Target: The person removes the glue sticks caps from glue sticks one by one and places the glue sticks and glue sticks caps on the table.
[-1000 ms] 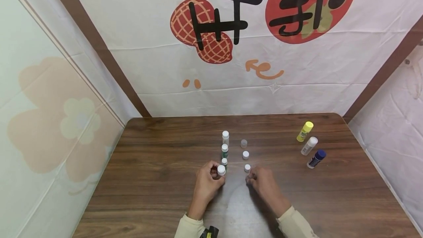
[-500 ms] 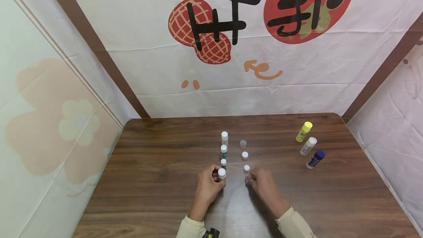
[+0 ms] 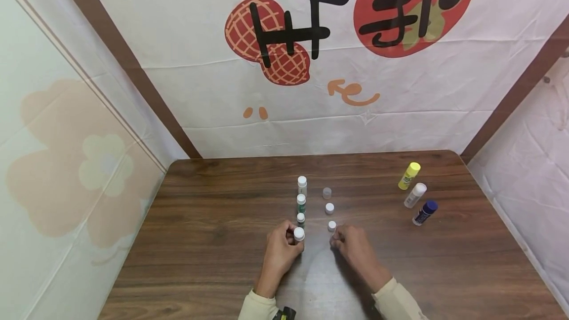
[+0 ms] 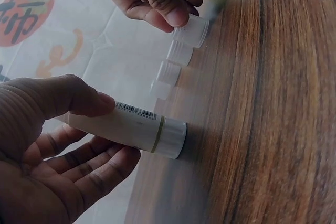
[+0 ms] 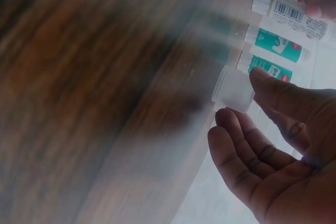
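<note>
My left hand (image 3: 281, 248) grips a white glue stick (image 4: 123, 127) with a barcode, thumb on one side and fingers on the other. It stands upright on the table at the near end of a row of glue sticks. Two teal-labelled glue sticks (image 5: 278, 44) show beyond it in the right wrist view. My right hand (image 3: 353, 246) pinches a translucent white cap (image 5: 233, 88) at the table between thumb and fingertips; the hand hides this cap in the head view. Farther back along the same line stand a small white cap (image 3: 332, 226), a second white cap (image 3: 329, 208) and a clear cap (image 3: 327, 193).
A yellow glue stick (image 3: 409, 176), a white one (image 3: 415, 195) and a blue one (image 3: 425, 213) stand at the right of the wooden table (image 3: 213, 241). A printed cloth (image 3: 200, 88) hangs behind the table's far edge.
My left hand has drawn the white glue stick slightly toward me, away from the row. The right hand keeps its place by the caps.
</note>
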Demonstrator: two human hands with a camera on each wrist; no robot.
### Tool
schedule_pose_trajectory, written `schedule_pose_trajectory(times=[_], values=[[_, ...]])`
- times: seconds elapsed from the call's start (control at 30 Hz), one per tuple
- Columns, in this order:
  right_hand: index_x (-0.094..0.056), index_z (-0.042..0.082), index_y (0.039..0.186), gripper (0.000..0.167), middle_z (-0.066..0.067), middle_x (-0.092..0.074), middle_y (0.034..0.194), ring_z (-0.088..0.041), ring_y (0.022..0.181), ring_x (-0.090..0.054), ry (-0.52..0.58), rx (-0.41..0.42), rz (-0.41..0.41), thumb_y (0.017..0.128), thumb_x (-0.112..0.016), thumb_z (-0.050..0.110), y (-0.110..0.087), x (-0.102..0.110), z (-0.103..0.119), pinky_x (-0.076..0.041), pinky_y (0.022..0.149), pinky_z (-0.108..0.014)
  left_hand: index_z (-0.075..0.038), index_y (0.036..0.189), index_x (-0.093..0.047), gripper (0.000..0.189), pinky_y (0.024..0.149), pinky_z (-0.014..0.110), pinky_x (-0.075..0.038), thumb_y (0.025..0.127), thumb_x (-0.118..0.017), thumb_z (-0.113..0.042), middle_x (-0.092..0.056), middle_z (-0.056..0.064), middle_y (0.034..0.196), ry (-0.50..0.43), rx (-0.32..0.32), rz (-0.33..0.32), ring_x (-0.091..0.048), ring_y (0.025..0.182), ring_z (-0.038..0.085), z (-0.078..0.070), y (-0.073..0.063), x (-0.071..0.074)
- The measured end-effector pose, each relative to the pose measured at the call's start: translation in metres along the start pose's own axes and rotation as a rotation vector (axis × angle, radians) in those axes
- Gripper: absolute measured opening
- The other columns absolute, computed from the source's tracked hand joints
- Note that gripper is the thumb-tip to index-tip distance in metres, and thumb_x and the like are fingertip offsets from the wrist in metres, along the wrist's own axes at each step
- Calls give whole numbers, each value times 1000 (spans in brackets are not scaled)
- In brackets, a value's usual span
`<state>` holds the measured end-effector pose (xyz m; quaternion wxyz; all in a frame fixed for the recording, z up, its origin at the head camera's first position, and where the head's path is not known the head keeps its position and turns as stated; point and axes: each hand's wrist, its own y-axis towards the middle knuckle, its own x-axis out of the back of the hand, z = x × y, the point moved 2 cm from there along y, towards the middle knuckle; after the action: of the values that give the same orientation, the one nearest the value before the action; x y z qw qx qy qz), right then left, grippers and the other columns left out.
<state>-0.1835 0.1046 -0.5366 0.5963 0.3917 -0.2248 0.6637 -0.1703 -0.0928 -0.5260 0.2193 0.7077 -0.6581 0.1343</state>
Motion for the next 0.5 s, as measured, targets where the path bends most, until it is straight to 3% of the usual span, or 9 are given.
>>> schedule_pose_trajectory(times=[0.17,0.27,0.4,0.5], values=[[-66,13,74,15,7,-60,68,-9,63,-51,-16,-17,27,72,-81,8,0,0,-2,-45,59,-29,-5,80,-59,27,58,20,-48,64,-74,10,-63,2,76,-2,22,-2,-57,67,10,1,0,0],[-69,11,83,15,1,-65,75,-14,67,-58,1,-20,11,73,-81,12,-1,1,-4,-48,63,-34,-6,80,-59,27,57,20,-47,64,-75,9,-62,1,75,3,27,-1,-56,66,11,2,1,0],[-70,7,92,19,-6,-71,84,-20,75,-67,92,-43,-41,77,-80,13,-3,8,-6,-53,70,-38,-6,80,-58,28,55,20,-45,63,-75,9,-60,0,72,10,18,-1,-54,63,10,3,1,-1],[-70,5,94,19,-8,-71,83,-20,74,-67,132,-61,-106,79,-78,13,-3,19,-7,-55,68,-37,-7,78,-58,28,54,19,-44,63,-75,9,-59,0,70,7,8,-6,-54,62,12,2,0,0]])
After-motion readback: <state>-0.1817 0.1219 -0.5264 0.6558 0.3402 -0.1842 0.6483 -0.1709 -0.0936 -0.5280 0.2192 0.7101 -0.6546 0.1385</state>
